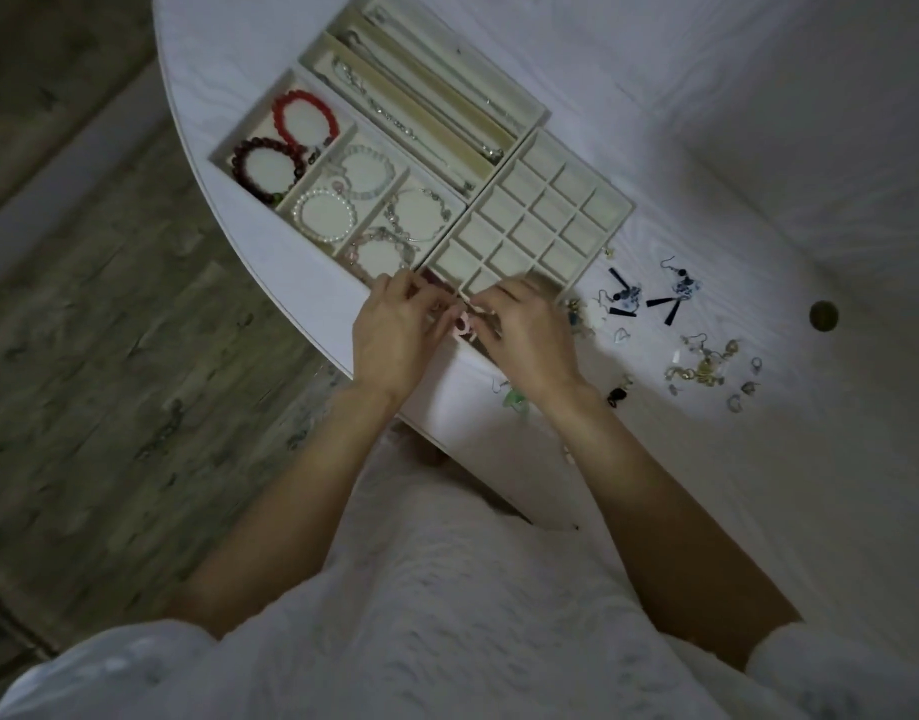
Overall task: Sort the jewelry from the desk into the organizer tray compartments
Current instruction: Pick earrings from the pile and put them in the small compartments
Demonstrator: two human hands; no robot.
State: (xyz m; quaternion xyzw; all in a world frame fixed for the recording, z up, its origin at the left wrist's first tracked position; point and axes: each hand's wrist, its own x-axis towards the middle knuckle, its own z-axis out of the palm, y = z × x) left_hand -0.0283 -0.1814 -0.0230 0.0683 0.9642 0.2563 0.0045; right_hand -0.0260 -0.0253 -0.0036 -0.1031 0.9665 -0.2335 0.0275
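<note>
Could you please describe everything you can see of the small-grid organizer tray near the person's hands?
The grid tray is a pale beige, felt-like rectangle split by thin walls into many small square cells. Every cell in view looks empty. It lies flat on the white desk, turned diagonally, flush against the bracelet tray and the necklace tray. Its near corner is hidden behind the left hand and right hand.

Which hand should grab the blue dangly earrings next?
Probably the right hand. The blue earrings lie on the desk just beyond it, on its own side. The left hand would have to cross over. Both hands now pinch a small pink piece.
</note>
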